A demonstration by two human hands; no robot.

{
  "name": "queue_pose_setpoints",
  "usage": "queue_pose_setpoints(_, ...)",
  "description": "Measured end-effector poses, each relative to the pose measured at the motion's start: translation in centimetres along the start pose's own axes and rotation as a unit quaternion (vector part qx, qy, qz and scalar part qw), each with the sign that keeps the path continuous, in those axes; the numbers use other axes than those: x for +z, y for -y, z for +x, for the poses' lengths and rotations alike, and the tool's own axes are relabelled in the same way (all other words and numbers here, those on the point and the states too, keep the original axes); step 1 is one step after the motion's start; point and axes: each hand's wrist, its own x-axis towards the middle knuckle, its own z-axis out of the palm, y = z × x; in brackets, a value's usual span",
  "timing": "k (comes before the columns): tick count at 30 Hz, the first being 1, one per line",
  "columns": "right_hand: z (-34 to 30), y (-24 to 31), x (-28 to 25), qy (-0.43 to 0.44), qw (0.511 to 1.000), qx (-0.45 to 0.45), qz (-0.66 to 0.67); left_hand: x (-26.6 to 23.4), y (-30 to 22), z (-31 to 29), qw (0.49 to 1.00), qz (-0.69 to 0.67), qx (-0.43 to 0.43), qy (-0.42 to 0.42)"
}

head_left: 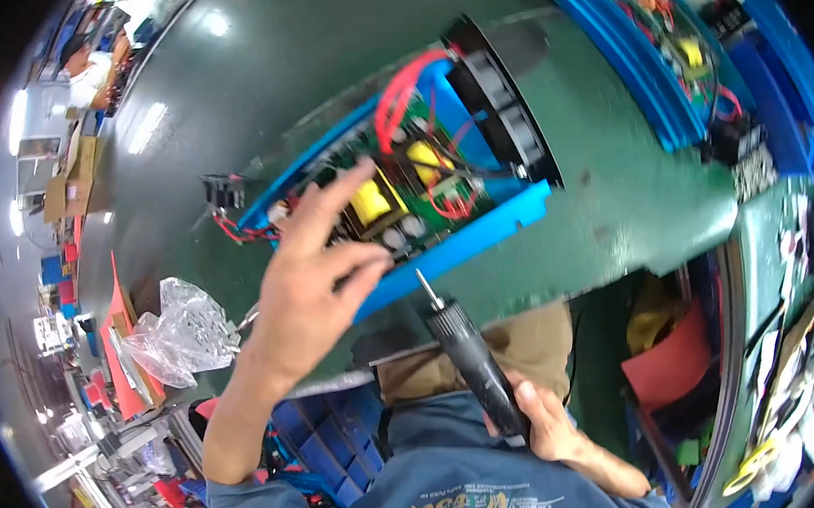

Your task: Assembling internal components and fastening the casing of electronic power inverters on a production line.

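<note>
On the green table is a blue housing (508, 217) with a green circuit board (423, 210), yellow-wrapped transformers (371, 203), red wires (405, 89) and a black end panel (528, 118) on its right. My left hand (301, 285) hovers over the housing's near left part, fingers apart and slightly blurred, with nothing visible between them. It hides some of the board. My right hand (553, 425) is wrapped round the lower end of a black electric screwdriver (476, 367). The screwdriver's bit points up toward the housing's near wall, apart from it.
A black connector (223, 191) on red wires trails from the housing's left end. Crumpled clear plastic (181, 331) lies at the table's left. Another blue housing (634, 59) with a board stands at the far right. Blue bins (322, 449) sit below the table; a person (97, 73) is far left.
</note>
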Motion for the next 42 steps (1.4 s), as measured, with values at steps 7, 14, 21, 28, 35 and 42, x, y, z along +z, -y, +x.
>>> queue_pose_setpoints(7,0.4,0.8,-0.5,0.052,0.994,0.044,0.08,-0.1,0.6,-0.1,1.0,-0.028,0.003,0.001)
queue_pose_setpoints(14,0.9,1.5,-0.8,0.085,0.981,0.096,0.146,-0.2,1.5,0.3,0.999,-0.003,0.047,-0.015)
queue_pose_setpoints(21,0.3,1.5,0.1,0.012,0.998,0.03,0.045,-0.3,1.6,0.5,0.998,-0.004,0.052,0.02)
queue_pose_setpoints(28,0.0,1.8,-0.1,0.025,0.998,0.037,0.032,-0.7,0.8,0.5,0.998,-0.041,0.037,0.044)
queue_pose_setpoints(35,0.0,1.8,0.2,0.025,0.997,0.06,0.033,-1.5,-1.1,-0.8,0.994,0.011,0.034,0.105)
queue_pose_setpoints(42,0.6,0.0,0.6,-0.003,0.996,0.083,0.033,-0.4,-0.9,-1.4,0.996,0.062,0.05,0.046)
